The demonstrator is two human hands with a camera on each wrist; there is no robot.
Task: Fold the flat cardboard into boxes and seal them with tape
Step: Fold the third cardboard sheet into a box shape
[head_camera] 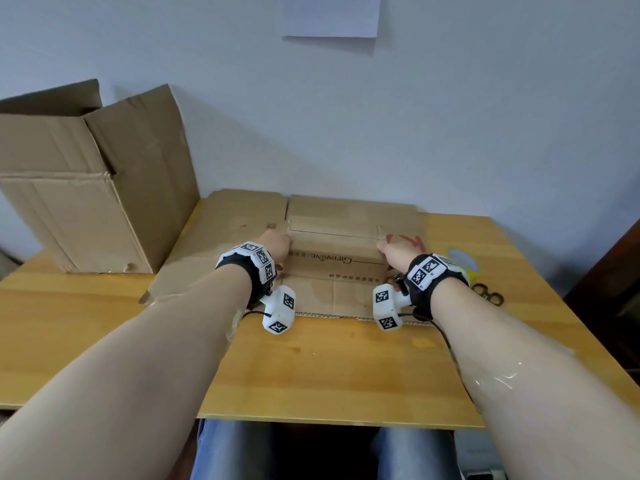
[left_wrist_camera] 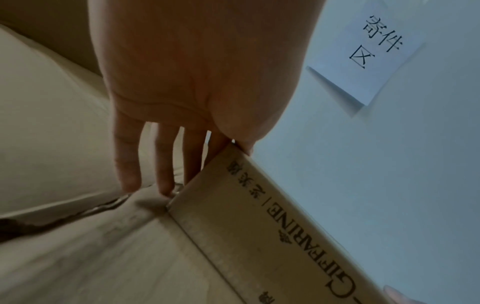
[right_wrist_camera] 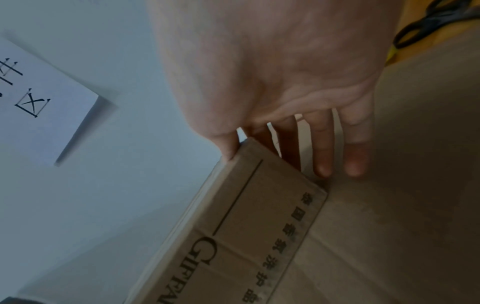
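A flat brown cardboard sheet (head_camera: 225, 244) lies on the wooden table (head_camera: 311, 368). Its middle panel (head_camera: 332, 261), printed "GIFFARINE", stands raised from the sheet. My left hand (head_camera: 277, 245) holds the panel's left end and my right hand (head_camera: 389, 251) holds its right end. In the left wrist view the left hand (left_wrist_camera: 226, 142) has its thumb on the panel (left_wrist_camera: 272, 226) corner, with straight fingers reaching down beside and behind it. In the right wrist view the right hand (right_wrist_camera: 233, 144) pinches the panel (right_wrist_camera: 246, 216) corner the same way.
A large open cardboard box (head_camera: 86, 188) stands at the back left. A yellow-rimmed tape roll (head_camera: 462, 261) and black scissors (head_camera: 488, 294) lie just right of my right wrist. A white paper sign (head_camera: 330, 15) hangs on the wall behind.
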